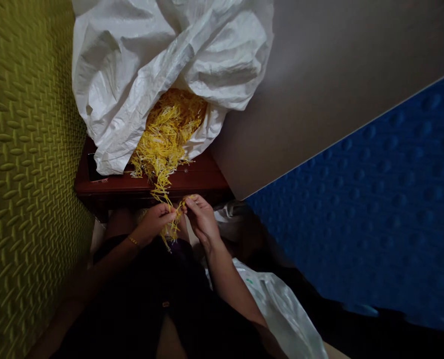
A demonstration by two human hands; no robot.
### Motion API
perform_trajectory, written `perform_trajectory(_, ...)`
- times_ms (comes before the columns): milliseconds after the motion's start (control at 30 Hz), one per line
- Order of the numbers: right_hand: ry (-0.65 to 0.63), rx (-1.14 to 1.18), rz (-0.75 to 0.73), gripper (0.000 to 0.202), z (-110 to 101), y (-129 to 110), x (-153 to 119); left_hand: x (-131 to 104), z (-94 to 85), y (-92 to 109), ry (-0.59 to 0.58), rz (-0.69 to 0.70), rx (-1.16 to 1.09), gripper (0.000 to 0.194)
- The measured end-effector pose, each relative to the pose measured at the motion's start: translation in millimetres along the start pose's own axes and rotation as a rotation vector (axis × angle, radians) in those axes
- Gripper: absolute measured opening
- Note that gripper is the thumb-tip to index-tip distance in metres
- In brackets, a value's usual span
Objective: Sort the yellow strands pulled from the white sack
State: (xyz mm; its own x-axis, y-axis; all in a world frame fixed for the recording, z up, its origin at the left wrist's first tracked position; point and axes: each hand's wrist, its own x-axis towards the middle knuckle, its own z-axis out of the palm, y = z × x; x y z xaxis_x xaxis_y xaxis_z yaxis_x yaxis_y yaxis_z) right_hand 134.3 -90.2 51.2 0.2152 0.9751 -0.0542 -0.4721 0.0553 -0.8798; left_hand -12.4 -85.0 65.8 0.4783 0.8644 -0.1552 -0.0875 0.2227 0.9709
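Note:
A large white woven sack (132,65) lies with its mouth towards me. Out of it spills a tangled heap of thin yellow strings (169,124) with pale ends, and a strand of them trails down to my hands. Between thumb and fingers, my left hand (158,219) pinches the yellow strings above my lap. Close by on the right, my right hand (201,217) is also closed on a bit of yellow string, held slightly higher. Several loose string ends hang below and between the hands. The finer detail at the fingertips is too small to tell.
The sack rests on a dark red wooden surface (207,177), with a dark flat object (97,167) at its left. A yellow textured wall (27,149) rises on the left. A grey panel (300,89) and blue padded surface (375,199) are on the right. A whitish plastic bag (282,304) lies low right.

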Motion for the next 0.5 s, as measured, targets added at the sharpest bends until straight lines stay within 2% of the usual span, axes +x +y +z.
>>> perform_trajectory(133,0.244,0.157,-0.032,0.024,-36.4,-13.1,24.5,-2.0,-2.1,-2.8,-0.006,0.010,0.047,0.015)
perform_trajectory(200,0.297,0.153,-0.061,0.025,-51.1,-20.2,30.0,-2.3,-2.4,-4.9,0.051,0.011,0.020,0.016)
perform_trajectory(300,0.194,0.065,-0.015,0.026,-50.8,-20.9,21.2,-0.4,0.7,-5.6,0.128,0.010,-0.035,0.017)
perform_trajectory(400,0.018,-0.029,0.066,0.034,-30.9,-11.6,1.1,2.8,5.6,-4.9,0.141,0.018,-0.049,0.017)
perform_trajectory(500,-0.091,-0.107,0.103,0.029,-12.5,-4.2,-15.4,5.2,7.6,-5.8,0.136,0.032,-0.065,0.016)
